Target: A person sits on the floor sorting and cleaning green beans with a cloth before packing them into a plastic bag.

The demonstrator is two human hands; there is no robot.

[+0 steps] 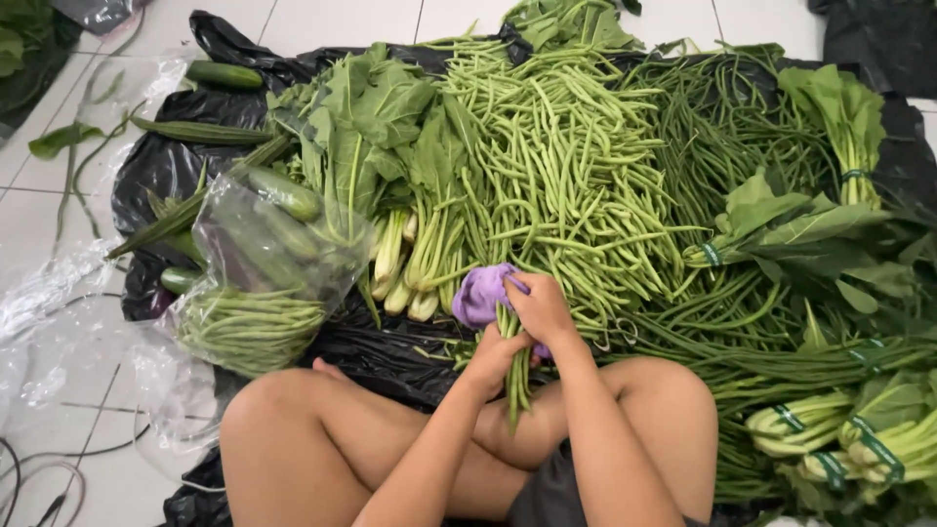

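To your left, a clear plastic bag (268,256) lies on the black plastic sheet (156,171), bulging, its film glossy and crumpled; cucumbers and a dark purple vegetable show through it. Just below it, touching, a second clear bag (249,330) holds a packed bundle of green beans. More loose clear plastic (44,293) lies flat on the white tiles at far left (whether bag or plain wrap you cannot tell). Another black bag (878,39) sits at the top right corner. Green bands (878,449) bind the leafy bundles at right. No labels, signs or screens in view.
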